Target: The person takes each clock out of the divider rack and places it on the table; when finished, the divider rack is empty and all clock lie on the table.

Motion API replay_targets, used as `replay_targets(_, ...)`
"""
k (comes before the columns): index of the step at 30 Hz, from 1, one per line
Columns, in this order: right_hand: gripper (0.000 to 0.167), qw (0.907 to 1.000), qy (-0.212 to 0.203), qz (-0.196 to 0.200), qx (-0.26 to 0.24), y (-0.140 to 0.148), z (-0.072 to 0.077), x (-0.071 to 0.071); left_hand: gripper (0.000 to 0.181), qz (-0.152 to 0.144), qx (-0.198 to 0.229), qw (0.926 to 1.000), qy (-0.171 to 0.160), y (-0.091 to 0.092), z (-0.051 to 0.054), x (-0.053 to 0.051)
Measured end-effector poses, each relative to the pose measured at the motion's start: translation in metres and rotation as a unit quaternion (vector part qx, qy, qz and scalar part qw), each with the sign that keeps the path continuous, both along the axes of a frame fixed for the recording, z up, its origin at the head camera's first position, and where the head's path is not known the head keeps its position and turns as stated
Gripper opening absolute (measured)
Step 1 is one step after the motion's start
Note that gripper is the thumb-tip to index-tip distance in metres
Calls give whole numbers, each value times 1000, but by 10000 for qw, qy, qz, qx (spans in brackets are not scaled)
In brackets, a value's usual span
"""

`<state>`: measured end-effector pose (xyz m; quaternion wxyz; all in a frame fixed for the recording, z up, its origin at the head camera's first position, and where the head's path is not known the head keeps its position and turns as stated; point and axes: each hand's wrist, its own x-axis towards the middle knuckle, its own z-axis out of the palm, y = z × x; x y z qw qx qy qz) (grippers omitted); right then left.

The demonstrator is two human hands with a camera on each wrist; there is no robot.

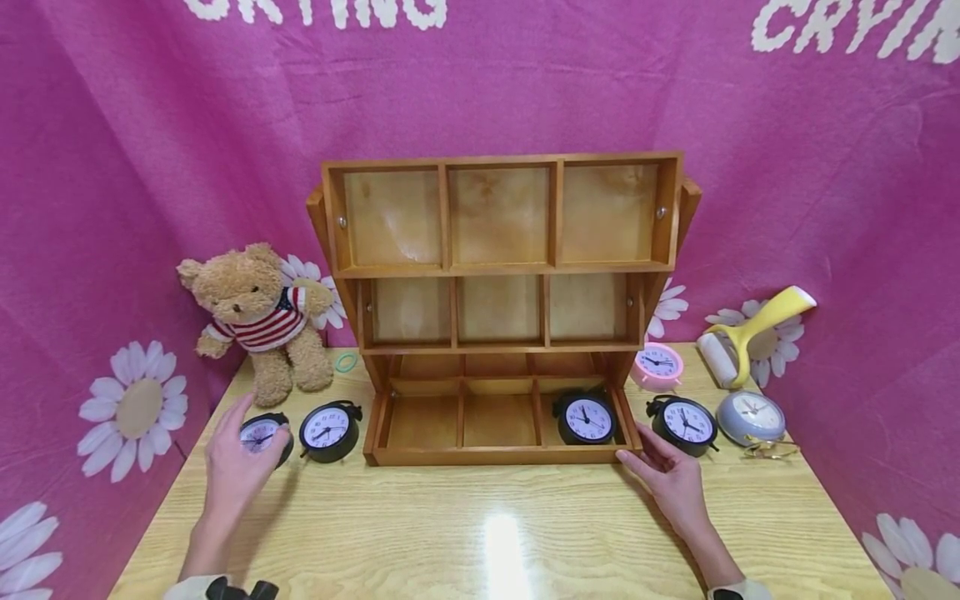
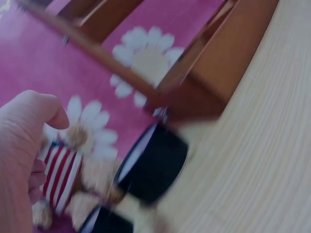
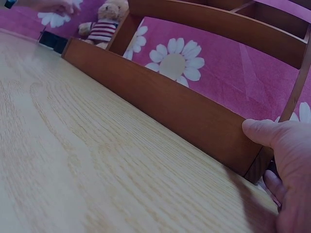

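My left hand (image 1: pixel 238 454) is over a black alarm clock (image 1: pixel 258 435) at the far left, thumb and fingers spread around it. In the left wrist view, that hand (image 2: pixel 24 141) appears above and apart from the dark clock (image 2: pixel 104 221). Beside it stands another black alarm clock (image 1: pixel 328 432). At the lower right front corner of a three-tier wooden shelf (image 1: pixel 502 457), my right hand (image 1: pixel 671 483) holds on, its thumb on the front board and its fingers round the side. A black alarm clock (image 1: pixel 587 418) sits in the bottom tier's right compartment.
A teddy bear (image 1: pixel 258 321) and green ring (image 1: pixel 346 362) are behind the left clocks. Right of the shelf are a black clock (image 1: pixel 684 423), a pink clock (image 1: pixel 657 365), a grey-blue clock (image 1: pixel 750 417), gold-framed glasses (image 1: pixel 771 450) and a yellow-handled lint roller (image 1: pixel 750 333).
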<state>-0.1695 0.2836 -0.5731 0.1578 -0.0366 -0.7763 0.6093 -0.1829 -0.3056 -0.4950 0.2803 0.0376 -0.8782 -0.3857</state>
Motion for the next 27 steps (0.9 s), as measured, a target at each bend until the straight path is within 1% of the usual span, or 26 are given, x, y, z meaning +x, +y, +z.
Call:
replay_targets(2, 56, 10000, -25, 3, 1, 0, 0, 1, 69, -131, -44, 9999, 99, 16, 2, -1)
replay_targets(5, 56, 10000, -54, 23, 23, 1, 0, 1, 67, -421, -66, 9990, 148, 41, 1, -3)
replay_targets(9, 56, 9999, -44, 44, 87, 1, -1, 1, 65, -871, -71, 9960, 204, 75, -6, -7)
replay_targets(12, 56, 10000, -22, 60, 50, 2, -1, 0, 64, -1256, -110, 9917, 267, 100, -12, -11)
replay_targets(15, 57, 10000, -15, 76, 14, 3, -1, 0, 64, -1638, -138, 9859, 317, 125, -17, -16)
replay_targets(18, 57, 10000, 13, 60, -17, 3, -2, 0, 64, -2006, -193, 9791, 277, 149, -21, -20)
replay_targets(22, 57, 10000, 37, 41, -17, 4, -3, -1, 65, -2471, -138, 9689, 19, 179, -22, -23)
replay_targets(25, 56, 9999, 35, 17, 93, 3, -4, -1, 67, -2758, -50, 9610, -201, 199, -23, -25)
replay_targets(27, 56, 9999, 44, -6, 139, 3, -3, -1, 67, -2923, 3, 9559, -285, 213, -23, -26)
